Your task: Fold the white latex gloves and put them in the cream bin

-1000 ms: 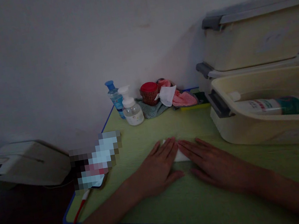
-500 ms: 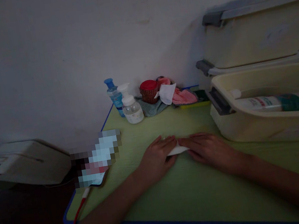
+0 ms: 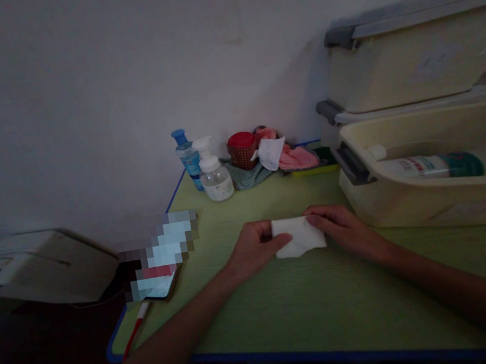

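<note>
A small white folded tissue (image 3: 298,238) is held between my two hands above the green tabletop (image 3: 318,300). My left hand (image 3: 256,245) pinches its left end, thumb lying across the front and fingers behind. On the other side, my right hand (image 3: 336,225) grips the upper right corner with the thumb on top; its fingers are partly hidden. The tissue's near face shows, with an uneven lower edge.
To the left lies a blurred-out phone (image 3: 166,254) with a red cable (image 3: 133,337). Behind stand a blue bottle (image 3: 188,161), a pump bottle (image 3: 215,177), a red-lidded container (image 3: 243,149) and cloths (image 3: 297,155). A cream bin (image 3: 415,209) holding a bottle (image 3: 436,167) is at right.
Both hands were lying over the tissue, mostly covering it. Now they hold it by its two sides, slightly farther apart, and its face shows. The view has shifted slightly.
</note>
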`<state>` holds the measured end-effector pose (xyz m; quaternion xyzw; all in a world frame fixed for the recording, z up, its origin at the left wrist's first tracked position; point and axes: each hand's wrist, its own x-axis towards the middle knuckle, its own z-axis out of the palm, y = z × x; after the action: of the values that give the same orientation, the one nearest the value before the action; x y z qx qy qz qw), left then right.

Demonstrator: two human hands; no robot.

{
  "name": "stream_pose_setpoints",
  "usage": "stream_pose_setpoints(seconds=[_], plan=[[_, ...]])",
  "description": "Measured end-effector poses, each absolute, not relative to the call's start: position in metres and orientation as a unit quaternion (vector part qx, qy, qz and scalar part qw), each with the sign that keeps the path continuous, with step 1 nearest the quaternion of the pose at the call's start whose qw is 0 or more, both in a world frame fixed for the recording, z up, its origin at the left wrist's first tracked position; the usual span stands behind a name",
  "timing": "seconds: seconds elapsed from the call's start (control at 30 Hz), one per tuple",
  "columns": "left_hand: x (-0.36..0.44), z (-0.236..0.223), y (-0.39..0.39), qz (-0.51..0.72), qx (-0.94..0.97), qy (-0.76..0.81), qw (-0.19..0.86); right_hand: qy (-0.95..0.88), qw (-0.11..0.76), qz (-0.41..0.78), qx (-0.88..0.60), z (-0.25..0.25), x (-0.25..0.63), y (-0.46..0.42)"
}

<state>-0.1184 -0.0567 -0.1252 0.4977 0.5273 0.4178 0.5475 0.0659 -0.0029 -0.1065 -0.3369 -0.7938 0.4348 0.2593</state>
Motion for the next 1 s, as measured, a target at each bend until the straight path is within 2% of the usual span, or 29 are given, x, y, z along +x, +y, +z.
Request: stream_pose_setpoints(seconds=[0.17, 0.27, 0.53, 1.0], plan=[[-0.1192, -0.1238, -0.0572, 0.423, 0.471, 0.524, 0.569, -0.696, 0.221, 0.586, -0.353, -0.1059, 0.0636, -0.0077], [-0.1192, -0.1236, -0.0574, 0.423, 0.465, 0.525, 0.573, -0.663, 0.205, 0.629, -0.351, -0.1064, 0.0639, -0.0083], [-0.1188, -0.1215, -0.0578, 0.436, 0.432, 0.485, 0.623, -0.643, 0.216, 0.646, -0.351, -0.1075, 0.0656, -0.0052], [-0.1216, -0.1191, -0.0563, 0.441, 0.407, 0.484, 0.637, -0.635, 0.257, 0.631, -0.363, -0.1088, 0.0661, -0.0031]])
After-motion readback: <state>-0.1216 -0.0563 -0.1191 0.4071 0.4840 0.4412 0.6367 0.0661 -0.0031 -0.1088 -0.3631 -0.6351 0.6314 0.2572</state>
